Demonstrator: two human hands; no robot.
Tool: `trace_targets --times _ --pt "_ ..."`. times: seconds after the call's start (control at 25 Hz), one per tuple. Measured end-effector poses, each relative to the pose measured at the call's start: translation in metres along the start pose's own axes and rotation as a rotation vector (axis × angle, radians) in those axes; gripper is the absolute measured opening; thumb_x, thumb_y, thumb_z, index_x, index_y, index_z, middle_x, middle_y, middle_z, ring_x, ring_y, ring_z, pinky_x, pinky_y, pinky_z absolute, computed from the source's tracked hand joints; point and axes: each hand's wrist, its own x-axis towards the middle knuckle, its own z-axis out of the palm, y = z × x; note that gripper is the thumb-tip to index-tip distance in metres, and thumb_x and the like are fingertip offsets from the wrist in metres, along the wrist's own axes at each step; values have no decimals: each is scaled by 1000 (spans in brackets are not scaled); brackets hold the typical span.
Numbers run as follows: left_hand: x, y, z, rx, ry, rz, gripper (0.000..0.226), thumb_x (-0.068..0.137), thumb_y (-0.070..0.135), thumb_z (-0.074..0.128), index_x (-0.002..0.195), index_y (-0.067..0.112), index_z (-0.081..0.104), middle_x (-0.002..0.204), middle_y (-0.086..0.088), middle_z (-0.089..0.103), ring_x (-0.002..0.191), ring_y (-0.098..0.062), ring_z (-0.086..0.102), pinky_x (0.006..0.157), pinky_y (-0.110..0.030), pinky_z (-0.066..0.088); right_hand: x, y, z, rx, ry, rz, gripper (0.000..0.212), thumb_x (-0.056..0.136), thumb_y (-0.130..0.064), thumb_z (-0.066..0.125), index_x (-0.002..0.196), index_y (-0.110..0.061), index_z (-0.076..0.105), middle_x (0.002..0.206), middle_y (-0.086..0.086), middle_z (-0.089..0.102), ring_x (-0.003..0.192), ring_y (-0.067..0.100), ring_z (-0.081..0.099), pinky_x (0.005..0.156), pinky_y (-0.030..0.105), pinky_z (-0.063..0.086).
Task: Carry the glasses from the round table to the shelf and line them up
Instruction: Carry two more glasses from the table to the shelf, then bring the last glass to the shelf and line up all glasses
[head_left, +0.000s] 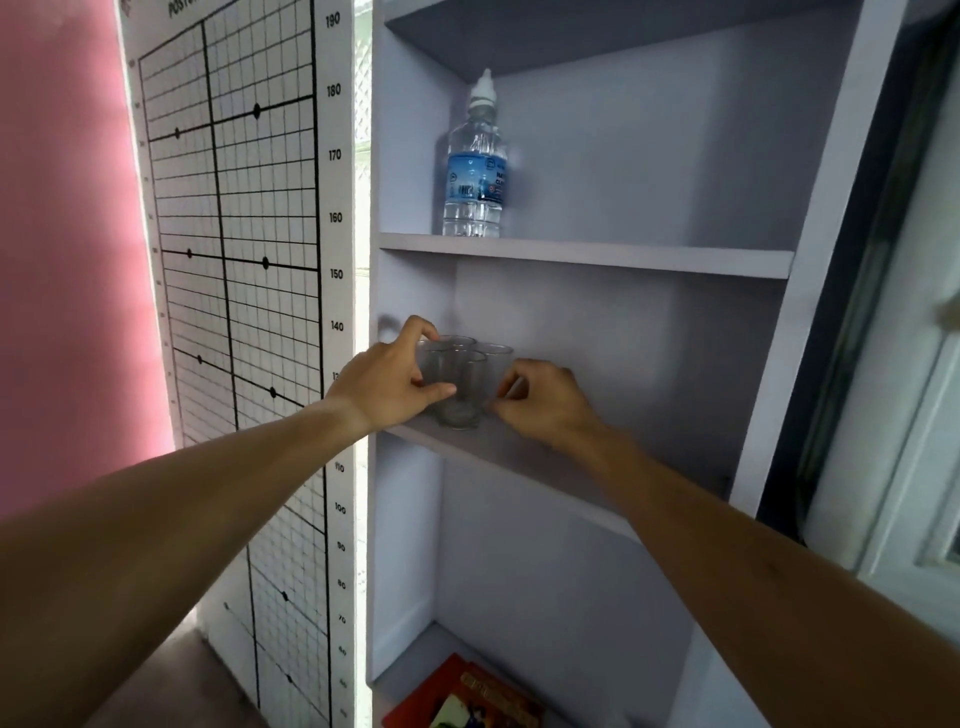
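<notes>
Mid-frame: clear glasses (462, 379) clustered, touching, near the shelf (519, 457) front edge; left hand (389, 384) clamped on the nearest; right hand (540, 400) pinching another's side; risk: knock, glass tips off edge.

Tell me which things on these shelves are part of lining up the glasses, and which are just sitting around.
Part of the job:
- glasses, clustered at the left end of the middle shelf
- left hand and right hand, both at the cluster

Just lying about:
- water bottle, shelf above
- red book, bottom shelf
- height chart, left of the unit
</notes>
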Motion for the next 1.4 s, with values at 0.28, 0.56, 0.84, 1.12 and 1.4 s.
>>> trace_targets --times 0.28,0.56,0.84,1.12,1.4 --pt "-78 -53 -43 130 -29 -219 19 83 42 73 89 29 59 82 3 68 81 -22 66 76 -32 50 -29 -64 60 117 -103 -266 24 81 -25 79 66 -24 60 61 -12 59 57 3 55 56 16 42" --pt "-335 -136 -18 179 -330 -768 19 85 31 73 97 16 68 90 -4 68 83 -26 63 75 -29 44 -161 -59 223 244 -550 -249 16 79 -35 71 68 -25 63 69 -5 71 73 15 72 79 34 59" --pt "-716 -73 75 -204 -633 -1540 11 90 27 70 87 19 64 91 -5 66 85 -23 65 66 -25 46 -403 29 358 -57 -1413 -116 24 89 -29 67 86 -6 75 89 11 76 88 21 71 83 37 55" --pt "-848 24 94 -577 -663 -1922 8 81 32 58 79 25 61 80 2 67 77 -18 61 72 -26 48 -557 82 354 -546 -2001 -138 35 85 -41 51 108 -21 68 112 2 71 105 22 66 79 25 41" --pt "-891 -17 66 -505 -393 -2001 14 84 37 55 78 27 64 92 6 73 94 -18 68 83 -30 50 -541 0 411 -555 -1817 -106 33 90 -30 51 102 -8 73 109 8 74 106 28 66 88 33 50"
